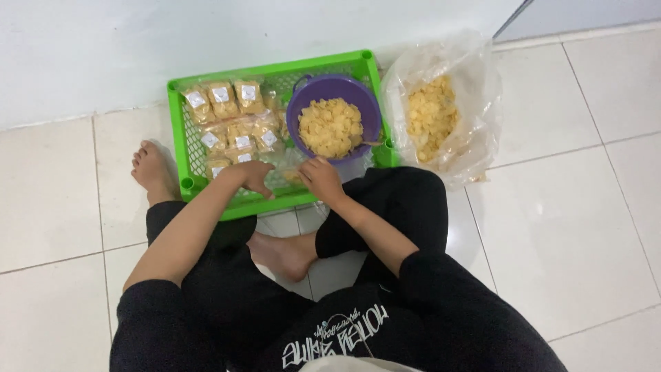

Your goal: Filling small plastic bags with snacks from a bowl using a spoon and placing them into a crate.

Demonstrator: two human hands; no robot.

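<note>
Both hands are placed inside the green crate (pixel 180 138), at its near edge. The left hand (pixel 249 176) is curled over a small clear packet (pixel 292 173) and the right hand (pixel 321 178) is pressed against the same spot; whether the packet is actually gripped cannot be told (fingers are hidden). Filled snack packets (pixel 231 117) are stacked in the crate's left half. A purple bowl (pixel 370 110) of yellow chips is set just behind the right hand. A big clear bag (pixel 475 89) of chips is seen on the floor (pixel 571 207) beside the crate.
</note>
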